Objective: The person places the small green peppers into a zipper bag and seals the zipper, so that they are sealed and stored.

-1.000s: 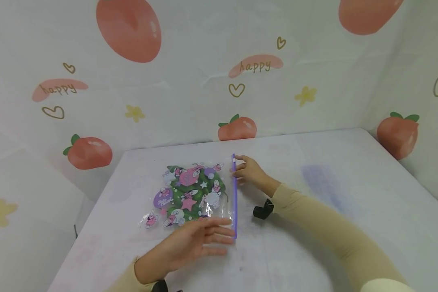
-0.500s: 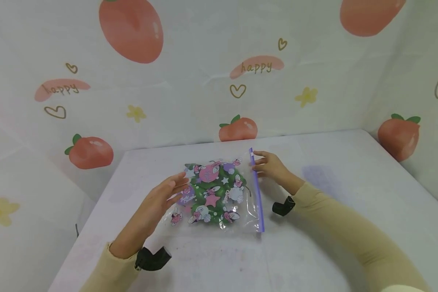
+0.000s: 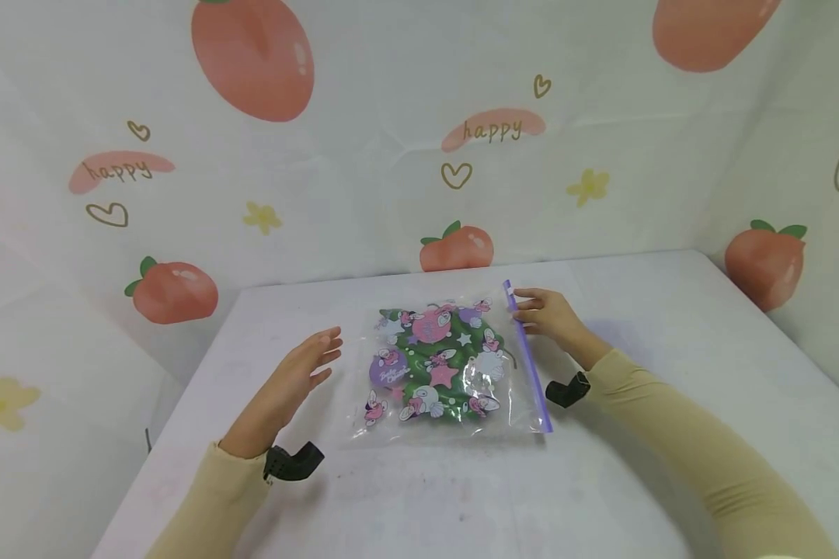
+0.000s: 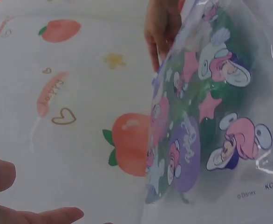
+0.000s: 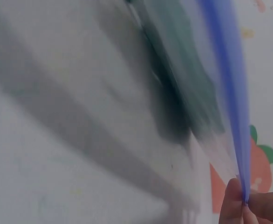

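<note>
Since a second ago the zip bag [image 3: 447,363] has slid rightward across the table [image 3: 636,326], and the left hand [image 3: 290,384], earlier flat on the bag's near edge, now hovers just left of it, fingers straight and spread, holding nothing. The right hand [image 3: 548,314] keeps pinching the purple zip strip [image 3: 527,357] at the bag's far right corner, so the dragging appears to be done by that hand alone.

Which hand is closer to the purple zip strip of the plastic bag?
The right hand: it pinches the purple zip strip at its far end. The left hand hovers open beyond the bag's opposite edge, touching nothing.
</note>
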A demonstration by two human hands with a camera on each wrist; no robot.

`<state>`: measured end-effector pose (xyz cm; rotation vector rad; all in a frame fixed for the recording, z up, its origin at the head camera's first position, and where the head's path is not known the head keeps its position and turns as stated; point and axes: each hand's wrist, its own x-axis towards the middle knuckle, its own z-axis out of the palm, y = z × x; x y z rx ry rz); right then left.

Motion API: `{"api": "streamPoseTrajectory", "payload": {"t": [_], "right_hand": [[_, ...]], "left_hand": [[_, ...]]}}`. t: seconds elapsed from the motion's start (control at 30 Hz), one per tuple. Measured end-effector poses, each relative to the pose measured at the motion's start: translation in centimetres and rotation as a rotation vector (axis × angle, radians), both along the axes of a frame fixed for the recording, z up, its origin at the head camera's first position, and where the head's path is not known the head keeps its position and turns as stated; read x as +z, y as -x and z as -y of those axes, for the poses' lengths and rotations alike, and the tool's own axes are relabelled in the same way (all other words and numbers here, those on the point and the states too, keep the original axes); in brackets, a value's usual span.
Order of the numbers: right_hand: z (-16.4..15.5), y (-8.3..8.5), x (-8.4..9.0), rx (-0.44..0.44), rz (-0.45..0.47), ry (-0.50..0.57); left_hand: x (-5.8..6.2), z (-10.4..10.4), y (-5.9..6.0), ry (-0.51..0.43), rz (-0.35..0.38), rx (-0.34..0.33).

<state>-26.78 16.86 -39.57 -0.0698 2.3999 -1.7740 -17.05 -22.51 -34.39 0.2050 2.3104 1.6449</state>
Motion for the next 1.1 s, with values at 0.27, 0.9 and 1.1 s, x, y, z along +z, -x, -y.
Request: {"api": "streamPoseTrajectory", "payload": {"t": [0.27,0.9,1.1], "right_hand": [[-1.0,0.0,-0.5,-0.013,0.040,0.002],[-1.7,0.6,-1.0,-0.026,0.058,-0.059],[-2.2,0.4,-0.7,0.009,0.042,-0.089]], "left_hand": [[-1.1,0.2,1.1,-0.010,0.090,0.027],[-1.8,0.0,1.6,0.020,0.106,0.030],[-1.5,0.2,1.9,0.011,0.081,0.015]]}}
